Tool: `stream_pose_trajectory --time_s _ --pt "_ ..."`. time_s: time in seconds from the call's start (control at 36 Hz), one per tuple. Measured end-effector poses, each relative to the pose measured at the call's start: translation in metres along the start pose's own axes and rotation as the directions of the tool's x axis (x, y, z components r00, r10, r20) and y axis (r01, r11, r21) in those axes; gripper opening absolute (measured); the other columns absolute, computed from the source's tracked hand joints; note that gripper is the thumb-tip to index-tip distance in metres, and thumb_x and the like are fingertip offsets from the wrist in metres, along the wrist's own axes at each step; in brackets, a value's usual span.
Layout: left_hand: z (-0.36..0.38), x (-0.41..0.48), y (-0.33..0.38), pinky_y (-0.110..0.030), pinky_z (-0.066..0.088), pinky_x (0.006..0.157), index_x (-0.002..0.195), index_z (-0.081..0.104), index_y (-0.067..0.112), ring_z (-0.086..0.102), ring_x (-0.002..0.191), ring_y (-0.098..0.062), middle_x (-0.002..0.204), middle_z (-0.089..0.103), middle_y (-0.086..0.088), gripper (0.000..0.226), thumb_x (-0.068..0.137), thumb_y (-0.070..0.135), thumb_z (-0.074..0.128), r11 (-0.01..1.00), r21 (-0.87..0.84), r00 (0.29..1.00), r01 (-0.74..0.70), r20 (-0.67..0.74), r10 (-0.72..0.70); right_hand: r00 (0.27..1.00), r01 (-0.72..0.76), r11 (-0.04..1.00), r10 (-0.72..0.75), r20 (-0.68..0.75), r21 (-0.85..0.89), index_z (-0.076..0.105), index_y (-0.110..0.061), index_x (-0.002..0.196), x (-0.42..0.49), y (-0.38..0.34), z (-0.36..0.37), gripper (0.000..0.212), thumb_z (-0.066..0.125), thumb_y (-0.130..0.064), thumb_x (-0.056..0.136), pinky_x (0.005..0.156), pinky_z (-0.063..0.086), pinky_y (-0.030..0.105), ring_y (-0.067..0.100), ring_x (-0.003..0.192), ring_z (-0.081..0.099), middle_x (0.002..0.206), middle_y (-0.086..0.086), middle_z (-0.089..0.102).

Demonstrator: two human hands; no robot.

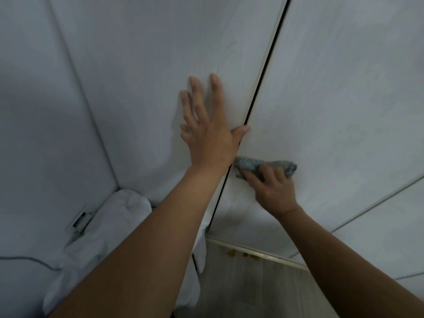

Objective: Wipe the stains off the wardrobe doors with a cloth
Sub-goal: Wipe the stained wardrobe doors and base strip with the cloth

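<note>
Cloth (266, 167) bunched on R door (332, 106), near the door gap (257, 97). R hand (274, 191) curls round it, pressing. L hand (210, 125) flat, fingers spread, on L door (149, 72). Best w/ firm, overlapping strokes; brace w/ L; refold cloth when dirty.

We're in a bedroom, home setting. Evidence: a tall pale wardrobe (332, 88) fills most of the view, its flat doors (149, 53) meeting at a dark gap (263, 72). Left of the wardrobe, white bedding (130, 203) sits bunched just beside its foot. Further left of the wardrobe, a plain wall (34, 111) carries a socket (80, 219), with a thin grey cable (29, 258) near it. Below the wardrobe, wood-look floor (252, 290).
</note>
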State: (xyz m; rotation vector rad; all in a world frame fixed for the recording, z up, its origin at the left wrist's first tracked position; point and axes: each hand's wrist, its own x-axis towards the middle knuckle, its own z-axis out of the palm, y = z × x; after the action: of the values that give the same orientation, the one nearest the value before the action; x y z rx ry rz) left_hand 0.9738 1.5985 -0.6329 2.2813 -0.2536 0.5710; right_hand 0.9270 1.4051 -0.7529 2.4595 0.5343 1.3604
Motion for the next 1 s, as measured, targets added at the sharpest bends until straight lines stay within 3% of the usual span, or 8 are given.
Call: stream_pose_trajectory --time_s 0.14,0.33,0.44,0.53,0.61,0.69,0.89,1.0 --pt "-0.001 -0.003 -0.013 -0.075 0.030 0.111 0.165 -0.005 0.032 -0.009 0.158 -0.034 0.172 -0.014 -0.010 0.118 0.082 0.068 0.071 0.998 0.025 0.999 -0.050 -0.018 0.051 0.948 0.152 0.982 -0.176 0.263 0.110 0.057 -0.024 0.128 -0.040 -0.012 0.005 0.037 0.046 -0.016 0.093 0.051 0.047 0.034 0.029 0.085 0.054 0.112 0.010 0.046" --pt "0.016 -0.012 -0.029 -0.082 0.016 0.110 0.161 -0.022 0.031 -0.023 0.155 -0.032 0.166 -0.033 -0.005 0.151 0.062 0.067 0.087 0.951 -0.161 0.965 0.263 0.043 -0.259 0.977 -0.154 0.986 0.161 -0.138 0.058 0.069 -0.022 0.123 0.028 0.008 -0.012 0.036 0.053 -0.004 0.096 0.069 0.040 0.038 0.030 0.086 0.043 0.105 0.011 0.045" --pt "0.029 -0.015 -0.029 -0.073 0.003 0.115 0.160 -0.024 0.027 -0.029 0.153 -0.032 0.164 -0.038 -0.007 0.155 0.063 0.058 0.092 0.926 -0.254 0.960 0.279 0.049 -0.276 0.967 -0.185 0.982 0.188 -0.173 0.032 0.066 -0.024 0.124 0.014 -0.004 0.007 0.040 0.061 -0.003 0.090 0.069 0.040 0.039 0.030 0.087 0.043 0.107 0.011 0.045" --pt "0.036 -0.013 -0.032 -0.048 -0.012 0.113 0.162 -0.019 0.018 -0.030 0.152 -0.039 0.163 -0.035 -0.019 0.157 0.059 0.065 0.089 0.924 -0.301 0.969 0.238 0.009 -0.246 0.997 -0.046 0.998 0.048 -0.060 0.037 0.065 -0.027 0.123 -0.032 -0.025 0.039 0.032 0.061 -0.014 0.094 0.060 0.047 0.036 0.029 0.085 0.045 0.109 0.009 0.048" --pt "0.039 -0.012 -0.035 -0.045 -0.015 0.111 0.161 -0.020 0.018 -0.030 0.151 -0.041 0.163 -0.036 -0.020 0.159 0.057 0.067 0.088 0.925 -0.310 0.974 0.219 0.009 -0.227 0.968 0.158 0.978 -0.181 0.173 0.137 0.071 -0.025 0.120 -0.087 -0.047 0.059 0.028 0.050 -0.021 0.102 0.051 0.048 0.034 0.026 0.092 0.051 0.114 0.007 0.051" --pt "0.038 -0.010 -0.036 -0.045 -0.012 0.110 0.162 -0.021 0.020 -0.029 0.152 -0.040 0.163 -0.036 -0.018 0.160 0.056 0.068 0.089 0.931 -0.300 0.976 0.210 0.009 -0.218 0.931 0.196 0.967 -0.236 0.278 0.165 0.070 -0.024 0.120 -0.107 -0.056 0.061 0.029 0.046 -0.024 0.104 0.052 0.044 0.034 0.024 0.095 0.060 0.113 0.006 0.054" --pt "0.042 -0.010 -0.042 -0.052 -0.010 0.119 0.162 -0.017 0.017 -0.023 0.153 -0.044 0.165 -0.031 -0.022 0.160 0.054 0.078 0.084 0.953 -0.245 0.980 0.181 -0.035 -0.195 0.991 -0.112 0.989 0.118 -0.062 0.097 0.068 -0.027 0.121 -0.048 -0.036 0.040 0.037 0.062 -0.009 0.089 0.063 0.040 0.037 0.028 0.084 0.045 0.107 0.007 0.050" --pt "0.042 -0.014 -0.047 -0.039 -0.007 0.115 0.163 -0.013 0.016 -0.018 0.155 -0.041 0.167 -0.025 -0.020 0.158 0.054 0.081 0.081 0.969 -0.191 0.983 0.158 -0.061 -0.172 0.993 -0.087 0.994 0.092 -0.074 0.062 0.065 -0.028 0.121 -0.063 -0.039 0.052 0.037 0.070 -0.014 0.087 0.062 0.043 0.036 0.027 0.085 0.045 0.107 0.006 0.050"
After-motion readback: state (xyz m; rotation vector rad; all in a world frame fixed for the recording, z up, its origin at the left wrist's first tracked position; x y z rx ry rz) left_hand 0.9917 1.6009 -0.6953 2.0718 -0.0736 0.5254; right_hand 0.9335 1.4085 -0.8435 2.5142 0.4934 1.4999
